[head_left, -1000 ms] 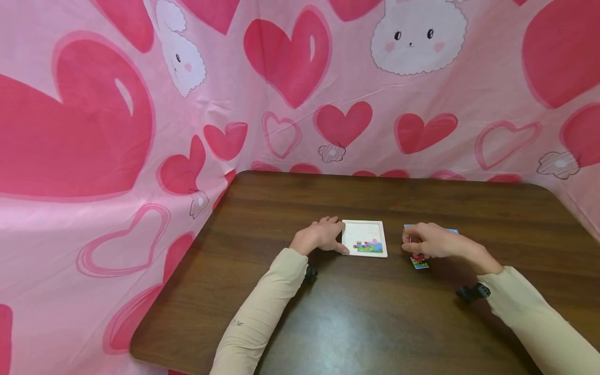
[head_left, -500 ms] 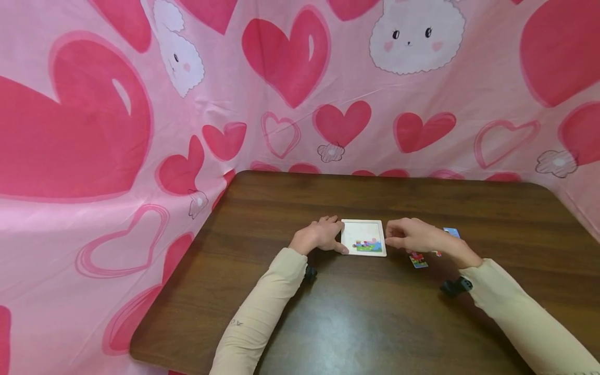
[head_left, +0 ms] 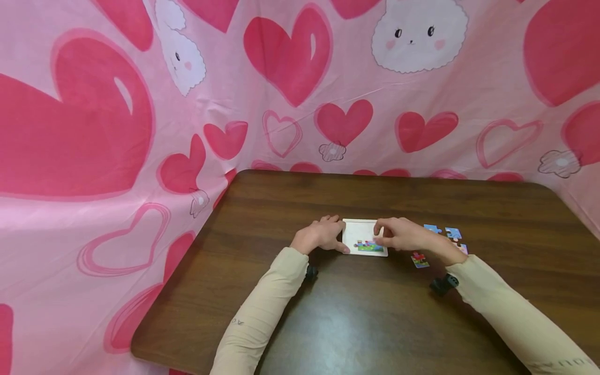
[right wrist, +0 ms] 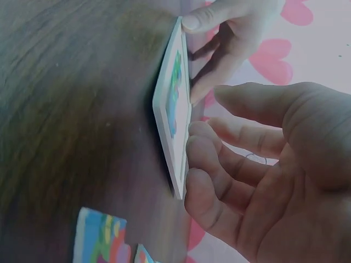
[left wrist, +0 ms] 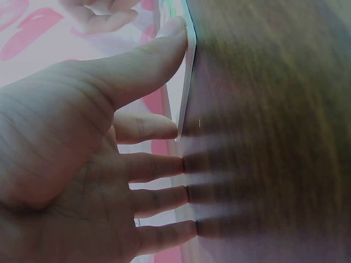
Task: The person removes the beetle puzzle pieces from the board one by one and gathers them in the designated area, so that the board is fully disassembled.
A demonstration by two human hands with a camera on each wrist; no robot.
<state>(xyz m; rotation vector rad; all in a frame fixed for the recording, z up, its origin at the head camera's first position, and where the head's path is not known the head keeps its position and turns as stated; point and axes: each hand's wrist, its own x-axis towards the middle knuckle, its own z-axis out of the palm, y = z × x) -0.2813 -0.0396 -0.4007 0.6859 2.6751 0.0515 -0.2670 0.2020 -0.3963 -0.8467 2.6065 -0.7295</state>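
Note:
A white square puzzle tray [head_left: 357,229] lies on the brown table, with joined colourful jigsaw pieces [head_left: 369,246] along its lower right. My left hand [head_left: 322,235] steadies the tray's left side, thumb on the rim at the near corner. In the left wrist view the other fingers [left wrist: 159,164] stretch straight, index fingertip at the tray's edge and the rest at the tabletop. Over the tray's right side hovers my right hand [head_left: 398,234], fingers loosely bent. The right wrist view shows thumb [right wrist: 258,101] and fingers apart, no piece between them.
Several loose jigsaw pieces lie to the right of the tray: a red and green piece [head_left: 420,260], a blue piece [head_left: 452,233] and others, partly behind my right hand. A pink heart-print cloth [head_left: 281,130] hangs behind the table [head_left: 356,312] and along its left.
My right hand has moved left from the loose pieces to over the tray's right side, uncovering several blue pieces. My left hand has stayed at the tray.

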